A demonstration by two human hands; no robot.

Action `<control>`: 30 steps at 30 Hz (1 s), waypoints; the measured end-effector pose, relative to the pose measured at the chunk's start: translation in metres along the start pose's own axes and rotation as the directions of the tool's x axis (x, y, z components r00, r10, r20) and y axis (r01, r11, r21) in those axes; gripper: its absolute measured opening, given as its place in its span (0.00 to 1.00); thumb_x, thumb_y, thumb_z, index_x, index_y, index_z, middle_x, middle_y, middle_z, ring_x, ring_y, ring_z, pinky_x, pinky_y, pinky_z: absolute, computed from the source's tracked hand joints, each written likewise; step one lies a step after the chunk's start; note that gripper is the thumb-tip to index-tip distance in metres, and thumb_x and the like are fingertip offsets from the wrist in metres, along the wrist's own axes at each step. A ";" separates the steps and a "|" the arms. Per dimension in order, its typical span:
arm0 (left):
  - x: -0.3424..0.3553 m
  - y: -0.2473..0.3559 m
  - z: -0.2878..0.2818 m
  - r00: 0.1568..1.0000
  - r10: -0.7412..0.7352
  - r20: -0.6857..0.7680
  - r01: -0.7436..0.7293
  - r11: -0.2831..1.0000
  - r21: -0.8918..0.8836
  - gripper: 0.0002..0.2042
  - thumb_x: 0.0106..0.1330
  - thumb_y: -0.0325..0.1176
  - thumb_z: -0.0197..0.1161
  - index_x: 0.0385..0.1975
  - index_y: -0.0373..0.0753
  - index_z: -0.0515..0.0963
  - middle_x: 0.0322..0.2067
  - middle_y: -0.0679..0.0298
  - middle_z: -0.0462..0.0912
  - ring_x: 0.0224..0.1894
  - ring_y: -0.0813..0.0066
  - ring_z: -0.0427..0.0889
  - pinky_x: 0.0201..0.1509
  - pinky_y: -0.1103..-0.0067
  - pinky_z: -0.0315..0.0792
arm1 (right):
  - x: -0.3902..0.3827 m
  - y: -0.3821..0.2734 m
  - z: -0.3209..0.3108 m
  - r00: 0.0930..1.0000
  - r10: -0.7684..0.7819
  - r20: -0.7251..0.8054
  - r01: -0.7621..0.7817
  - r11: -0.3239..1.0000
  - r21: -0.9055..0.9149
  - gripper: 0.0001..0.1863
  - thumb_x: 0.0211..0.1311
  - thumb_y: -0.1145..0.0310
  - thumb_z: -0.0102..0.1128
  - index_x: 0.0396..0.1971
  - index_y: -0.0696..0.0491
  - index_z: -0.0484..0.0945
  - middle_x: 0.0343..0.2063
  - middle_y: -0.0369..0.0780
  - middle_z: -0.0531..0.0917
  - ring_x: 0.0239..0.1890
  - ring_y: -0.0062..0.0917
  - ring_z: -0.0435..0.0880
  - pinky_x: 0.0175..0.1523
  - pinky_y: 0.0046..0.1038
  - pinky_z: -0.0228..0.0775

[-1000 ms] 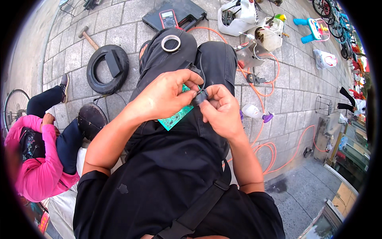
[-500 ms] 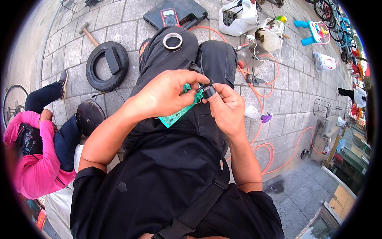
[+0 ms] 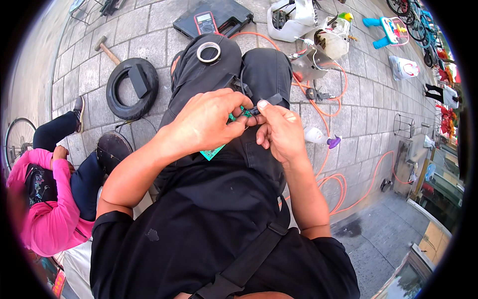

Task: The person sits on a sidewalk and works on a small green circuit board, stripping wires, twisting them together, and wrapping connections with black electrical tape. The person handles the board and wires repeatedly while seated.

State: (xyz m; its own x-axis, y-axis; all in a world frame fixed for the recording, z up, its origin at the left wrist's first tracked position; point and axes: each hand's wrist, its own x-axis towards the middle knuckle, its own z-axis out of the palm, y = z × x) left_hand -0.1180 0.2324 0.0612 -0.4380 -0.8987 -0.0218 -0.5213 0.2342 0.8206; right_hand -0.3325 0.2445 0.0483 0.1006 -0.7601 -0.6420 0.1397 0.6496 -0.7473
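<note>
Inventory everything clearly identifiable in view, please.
circuit board: 1, green, centre
strip: 1, black, centre right
tape roll: 1, pale, on left knee
case: 1, black, top centre
multimeter: 1, red and grey, by case
tyre: 1, black, left
box: 1, black, on tyre
hammer: 1, brown handle, beyond tyre
containers: 2, whitish, upper right
hose: count unclear, orange, right
bottle: 1, white and purple, right
plastic bag: 1, white, upper right
bicycles: several, mixed, upper right
seated person: 1, pink sleeves, left
left hand: 1, bare, over circuit board
right hand: 1, bare, near strip
</note>
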 end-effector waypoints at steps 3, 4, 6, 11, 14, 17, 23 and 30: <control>0.000 0.001 0.005 1.000 -0.008 -0.009 0.009 0.994 0.113 0.12 0.64 0.31 0.69 0.46 0.38 0.84 0.36 0.59 0.85 0.36 0.55 0.88 0.41 0.64 0.82 | 0.000 -0.001 -0.001 1.000 -0.003 0.009 0.003 0.998 -0.060 0.18 0.76 0.59 0.65 0.37 0.63 0.83 0.30 0.44 0.89 0.16 0.18 0.81 0.17 0.18 0.67; 0.001 0.001 0.008 1.000 0.005 -0.015 -0.003 0.988 0.157 0.11 0.65 0.31 0.69 0.45 0.38 0.84 0.36 0.60 0.85 0.36 0.55 0.88 0.40 0.64 0.82 | -0.001 -0.001 0.000 1.000 -0.004 0.009 0.005 0.998 -0.069 0.18 0.76 0.59 0.65 0.37 0.62 0.83 0.30 0.43 0.89 0.16 0.19 0.82 0.17 0.19 0.68; 0.000 0.000 0.010 0.999 0.047 -0.023 -0.041 0.974 0.224 0.09 0.66 0.32 0.69 0.44 0.39 0.83 0.35 0.61 0.83 0.35 0.56 0.87 0.37 0.65 0.81 | -0.001 -0.001 0.001 1.000 0.022 0.004 -0.021 0.998 -0.065 0.17 0.76 0.59 0.65 0.37 0.61 0.83 0.29 0.43 0.89 0.16 0.19 0.83 0.17 0.20 0.69; -0.004 -0.007 0.013 0.980 0.183 -0.080 -0.156 0.951 0.267 0.08 0.68 0.31 0.69 0.44 0.40 0.82 0.34 0.62 0.80 0.31 0.57 0.85 0.31 0.65 0.80 | 0.002 -0.001 -0.003 0.986 0.159 0.050 -0.158 0.987 -0.030 0.17 0.76 0.59 0.64 0.37 0.61 0.83 0.28 0.42 0.89 0.18 0.20 0.85 0.18 0.20 0.71; -0.005 -0.008 0.015 0.975 0.201 -0.095 -0.170 0.949 0.265 0.09 0.68 0.29 0.69 0.46 0.41 0.83 0.35 0.62 0.80 0.31 0.57 0.85 0.31 0.65 0.80 | 0.007 -0.003 -0.007 0.972 0.202 0.123 -0.201 0.979 -0.024 0.16 0.76 0.60 0.62 0.37 0.61 0.83 0.28 0.42 0.88 0.18 0.21 0.85 0.18 0.21 0.71; -0.004 -0.005 0.012 0.977 0.198 -0.078 -0.170 0.947 0.274 0.10 0.69 0.28 0.68 0.48 0.41 0.83 0.36 0.61 0.80 0.32 0.56 0.85 0.30 0.64 0.80 | 0.011 -0.006 -0.010 0.960 0.225 0.166 -0.219 0.974 -0.053 0.15 0.76 0.62 0.62 0.40 0.61 0.82 0.29 0.43 0.89 0.19 0.21 0.85 0.18 0.21 0.72; 0.006 -0.001 -0.010 0.984 0.109 0.140 -0.128 0.983 0.133 0.12 0.71 0.26 0.62 0.52 0.39 0.81 0.40 0.53 0.79 0.38 0.47 0.85 0.43 0.60 0.80 | -0.003 -0.014 -0.010 0.983 0.123 0.138 -0.116 0.992 -0.057 0.18 0.74 0.70 0.63 0.57 0.64 0.75 0.36 0.45 0.88 0.24 0.21 0.87 0.26 0.24 0.81; 0.040 -0.009 -0.035 0.861 0.035 0.508 -0.064 0.997 0.041 0.11 0.76 0.30 0.59 0.53 0.34 0.80 0.43 0.51 0.82 0.46 0.54 0.85 0.50 0.64 0.78 | -0.023 -0.012 0.000 0.917 -0.325 0.232 0.397 0.690 -0.605 0.22 0.66 0.77 0.66 0.59 0.52 0.74 0.38 0.40 0.87 0.30 0.26 0.88 0.35 0.34 0.78</control>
State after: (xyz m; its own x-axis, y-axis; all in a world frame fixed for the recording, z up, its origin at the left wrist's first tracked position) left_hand -0.1049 0.1817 0.0728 -0.7673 -0.5767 -0.2804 -0.5214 0.3065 0.7963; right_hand -0.3363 0.2540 0.0720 0.2753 -0.9112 -0.3064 -0.4595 0.1552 -0.8745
